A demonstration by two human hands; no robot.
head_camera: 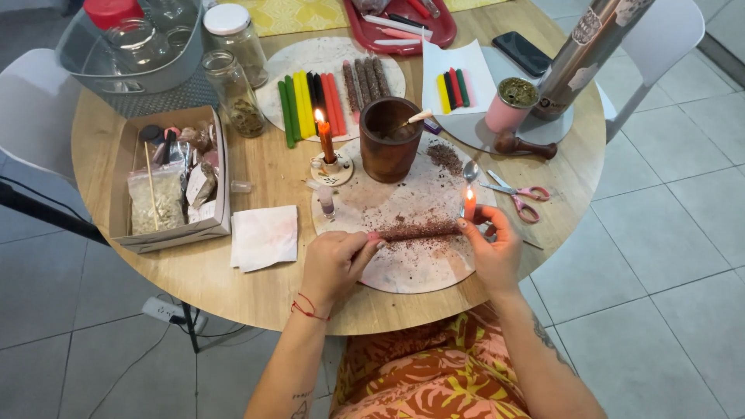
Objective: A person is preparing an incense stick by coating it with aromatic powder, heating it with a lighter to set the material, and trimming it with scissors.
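Currently the herb-coated candle point(419, 230) is held level over the round board point(411, 268) — the coating step, by the look of it. Left hand point(335, 262) pinches one end; right hand point(490, 247) closes on the other, beside a small flame point(469, 195). Next move likely calls for slow, even rotation between both grips.

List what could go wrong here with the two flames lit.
1. The right hand holds a small lit red candle beside the herb-coated candle; dry herbs might catch.
2. The left hand could get dripped wax.
3. The white paper napkin lies fairly near the burning orange candle.
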